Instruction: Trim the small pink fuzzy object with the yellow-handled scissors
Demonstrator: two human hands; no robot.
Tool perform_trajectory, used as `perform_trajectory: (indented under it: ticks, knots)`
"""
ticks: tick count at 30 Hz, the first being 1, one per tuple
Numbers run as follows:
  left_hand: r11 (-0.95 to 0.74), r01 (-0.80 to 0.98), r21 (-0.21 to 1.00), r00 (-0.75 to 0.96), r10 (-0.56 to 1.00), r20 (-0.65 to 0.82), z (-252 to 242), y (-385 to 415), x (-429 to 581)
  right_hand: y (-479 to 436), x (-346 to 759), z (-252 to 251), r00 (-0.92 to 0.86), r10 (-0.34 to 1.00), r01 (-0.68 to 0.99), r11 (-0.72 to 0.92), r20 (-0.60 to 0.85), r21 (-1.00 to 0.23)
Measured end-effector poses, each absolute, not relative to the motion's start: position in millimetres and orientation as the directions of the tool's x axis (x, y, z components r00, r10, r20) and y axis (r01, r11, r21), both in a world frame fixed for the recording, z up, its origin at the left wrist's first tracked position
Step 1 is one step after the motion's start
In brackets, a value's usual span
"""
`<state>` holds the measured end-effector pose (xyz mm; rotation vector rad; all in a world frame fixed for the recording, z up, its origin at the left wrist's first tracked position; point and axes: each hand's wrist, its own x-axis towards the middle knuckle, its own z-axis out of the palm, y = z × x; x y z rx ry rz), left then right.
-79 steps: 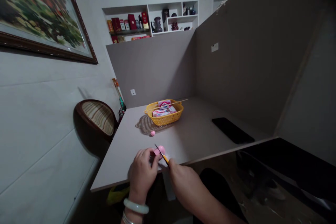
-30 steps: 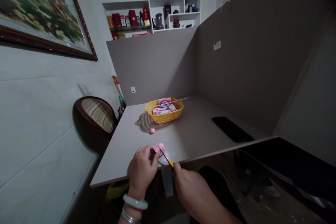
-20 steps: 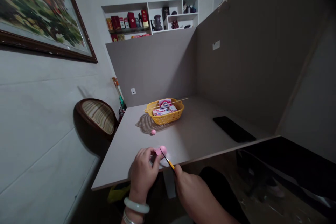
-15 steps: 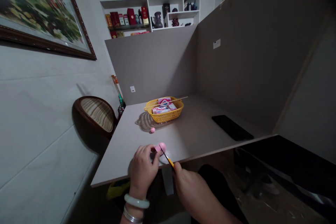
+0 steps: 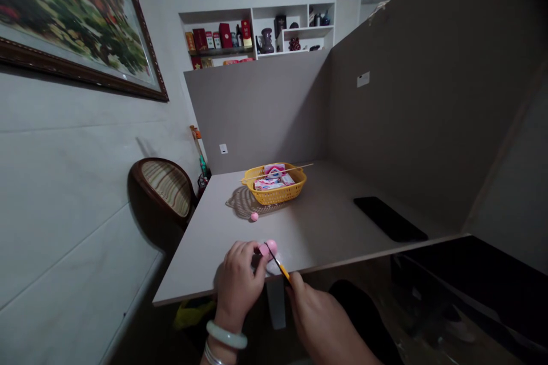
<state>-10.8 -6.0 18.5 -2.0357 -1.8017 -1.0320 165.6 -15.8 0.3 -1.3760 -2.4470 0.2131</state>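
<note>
My left hand point(image 5: 240, 282) rests at the near edge of the grey table point(image 5: 325, 222), its fingers closed round a small pink lump point(image 5: 269, 247). In my right hand point(image 5: 314, 319) I grip a thin tool with a yellow handle and a dark blade point(image 5: 276, 261), and the blade's tip touches the pink lump. A bit of clear wrapping lies under the lump. Farther back on the table, a second, smaller pink ball point(image 5: 254, 217) sits alone.
A yellow basket point(image 5: 274, 194) with small packets and a thin stick across it stands mid-table. A black phone point(image 5: 389, 218) lies at the right. Grey partitions wall the back and right. A brown chair point(image 5: 160, 194) stands left of the table.
The blade has drawn back a little toward me along the pink lump while my left hand keeps its grip. The view has shifted slightly.
</note>
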Motion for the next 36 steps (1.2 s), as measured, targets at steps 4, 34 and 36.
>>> perform_trajectory:
  ticks: [4, 34, 36]
  knots:
    - [-0.207, 0.939, 0.274, -0.013, 0.776, 0.631, 18, -7, -11, -8, 157, 16, -0.5, 0.848, 0.81, 0.53, 0.179, -0.251]
    - [-0.177, 0.938, 0.297, -0.043, 0.791, 0.61, 17, -5, -14, -15, 162, 23, -0.495, 0.863, 0.83, 0.503, 0.097, -0.241]
    - [-0.181, 0.934, 0.308, -0.042, 0.799, 0.599, 17, -5, -15, -20, 168, 15, -0.503, 0.861, 0.826, 0.504, 0.072, -0.254]
